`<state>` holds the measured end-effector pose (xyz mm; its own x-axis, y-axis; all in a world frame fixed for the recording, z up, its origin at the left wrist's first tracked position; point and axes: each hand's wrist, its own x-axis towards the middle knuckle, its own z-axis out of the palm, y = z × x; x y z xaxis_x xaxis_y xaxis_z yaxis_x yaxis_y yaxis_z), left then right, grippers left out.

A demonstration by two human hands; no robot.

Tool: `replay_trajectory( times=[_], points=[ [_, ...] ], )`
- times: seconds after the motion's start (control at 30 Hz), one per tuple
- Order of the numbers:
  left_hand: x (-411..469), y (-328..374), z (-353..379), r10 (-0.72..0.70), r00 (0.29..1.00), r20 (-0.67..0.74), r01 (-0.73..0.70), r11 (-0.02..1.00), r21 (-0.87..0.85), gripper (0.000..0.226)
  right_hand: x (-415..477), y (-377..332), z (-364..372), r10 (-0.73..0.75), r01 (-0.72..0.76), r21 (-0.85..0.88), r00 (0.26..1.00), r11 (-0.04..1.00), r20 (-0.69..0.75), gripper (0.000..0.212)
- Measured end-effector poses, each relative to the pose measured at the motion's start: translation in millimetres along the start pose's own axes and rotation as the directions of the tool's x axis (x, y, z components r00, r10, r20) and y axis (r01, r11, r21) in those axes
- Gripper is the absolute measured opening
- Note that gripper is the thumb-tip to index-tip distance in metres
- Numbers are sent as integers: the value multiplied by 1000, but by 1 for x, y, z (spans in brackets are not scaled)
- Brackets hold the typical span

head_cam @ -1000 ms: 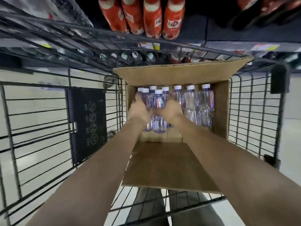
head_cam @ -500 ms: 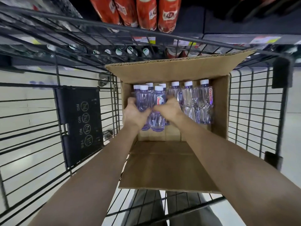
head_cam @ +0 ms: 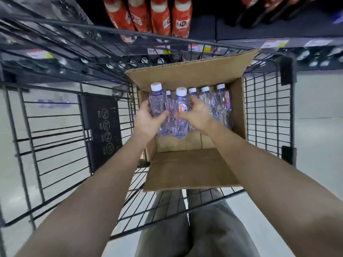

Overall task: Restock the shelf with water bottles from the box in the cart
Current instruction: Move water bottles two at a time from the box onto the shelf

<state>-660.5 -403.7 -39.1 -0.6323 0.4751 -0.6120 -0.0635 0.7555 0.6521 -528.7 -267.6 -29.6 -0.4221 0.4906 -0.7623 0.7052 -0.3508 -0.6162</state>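
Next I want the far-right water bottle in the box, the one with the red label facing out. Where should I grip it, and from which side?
Grip the far-right bottle around its upper body just under the white cap, coming from above. It stands upright, close to the box wall on one side and a neighbouring bottle on the other, so probably only the top is free.

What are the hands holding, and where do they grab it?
The left hand grips one water bottle around its body. The right hand grips another bottle by its middle.
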Motion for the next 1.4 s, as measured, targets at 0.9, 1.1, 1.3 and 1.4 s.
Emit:
replay_trajectory(
  times=[0.9, 1.1, 1.3, 1.4],
  points=[
    [-293, 246, -261, 692, 629, -353, -700, 703, 130, 69, -391, -279, -58, -729, 700, -206, 642, 683, -236, 59],
    [-383, 236, -319, 697, 555, -454, -722, 675, 152, 67, -486, -304, -31, -841, 812, -218, 527, 541, -124, 84],
    [-461, 222, -395, 657, 484, -579, -707, 683, 184, 59, -571, -339, 26, -915, 880, -264, 403, 395, -24, 78],
    [-494, 218, -437, 628, 448, -637, -704, 687, 182, 61, -600, -358, 57, -926, 899, -244, 377, 365, 4, 56]
  ],
)
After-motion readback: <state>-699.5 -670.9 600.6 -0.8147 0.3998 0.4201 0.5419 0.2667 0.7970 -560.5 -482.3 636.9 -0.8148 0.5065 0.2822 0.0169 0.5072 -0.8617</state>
